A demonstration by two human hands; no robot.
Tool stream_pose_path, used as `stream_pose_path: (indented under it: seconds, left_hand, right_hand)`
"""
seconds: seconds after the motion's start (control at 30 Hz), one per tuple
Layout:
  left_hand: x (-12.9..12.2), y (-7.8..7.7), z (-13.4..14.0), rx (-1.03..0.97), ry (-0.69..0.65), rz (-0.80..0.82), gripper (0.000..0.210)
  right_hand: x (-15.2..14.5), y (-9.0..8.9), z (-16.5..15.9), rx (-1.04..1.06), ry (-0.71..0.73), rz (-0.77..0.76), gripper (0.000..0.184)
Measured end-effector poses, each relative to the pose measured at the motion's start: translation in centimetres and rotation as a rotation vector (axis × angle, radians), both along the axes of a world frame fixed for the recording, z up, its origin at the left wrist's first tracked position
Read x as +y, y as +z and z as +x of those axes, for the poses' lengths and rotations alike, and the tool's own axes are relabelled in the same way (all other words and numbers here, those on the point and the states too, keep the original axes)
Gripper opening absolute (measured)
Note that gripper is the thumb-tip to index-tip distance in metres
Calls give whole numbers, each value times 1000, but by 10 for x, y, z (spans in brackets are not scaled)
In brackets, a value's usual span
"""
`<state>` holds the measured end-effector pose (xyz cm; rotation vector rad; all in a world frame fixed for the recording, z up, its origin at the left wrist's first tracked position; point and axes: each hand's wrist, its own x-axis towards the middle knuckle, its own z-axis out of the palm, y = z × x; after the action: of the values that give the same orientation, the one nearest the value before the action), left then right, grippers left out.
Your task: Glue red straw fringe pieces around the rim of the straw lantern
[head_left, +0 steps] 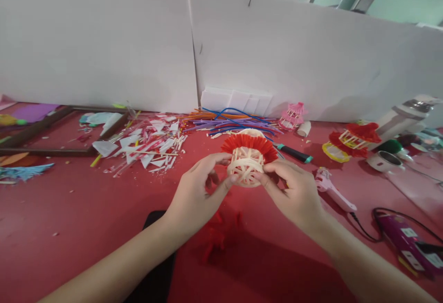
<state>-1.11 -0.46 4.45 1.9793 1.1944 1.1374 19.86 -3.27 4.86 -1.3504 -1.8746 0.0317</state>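
Observation:
Between my two hands is a small lantern-like craft model (246, 163), raised above the red table (114, 234). Its pale part is an open cage of thin strips with a round lattice end facing me, and a red fringed collar rings it behind. My left hand (204, 185) pinches its left side between thumb and fingers. On the other side, my right hand (294, 187) grips it the same way, thumb at the lattice rim. Some red scraps (216, 236) lie on the table below, and a black flat object (155, 252) is partly hidden under my left forearm.
Paper and straw scraps (148, 144) are heaped at back left, near a brown frame (44, 151). Coloured sticks (231, 123) and a cutter knife (295, 152) lie behind. At right are a red-yellow model (353, 141), pink glue gun (335, 191), purple power strip (404, 238) and flask (404, 116).

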Motion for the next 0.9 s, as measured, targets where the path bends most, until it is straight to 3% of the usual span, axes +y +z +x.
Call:
stream_pose_path:
  seconds: [0.13, 0.27, 0.53, 0.73, 0.8, 0.9]
  left_hand:
    - [2, -12, 1, -69, -7, -165, 30]
    - [2, -17, 3, -299, -61, -392, 34]
    - [-2, -13, 3, -590, -103, -528, 43]
    - [-5, -6, 2, -692, -96, -711, 32]
    - [-6, -5, 2, -781, -59, -731, 24]
    - [-5, -6, 1, -912, -9, -737, 18]
  right_hand:
    - [2, -3, -5, 26, 18, -39, 12]
    - [4, -6, -12, 25, 35, -62, 13]
    - [9, -13, -17, 14, 106, -47, 16]
    - [3, -9, -10, 52, 169, -20, 15]
    - [2, -5, -1, 94, 106, -25, 18]
    - [4, -4, 24, -58, -179, -140, 28]
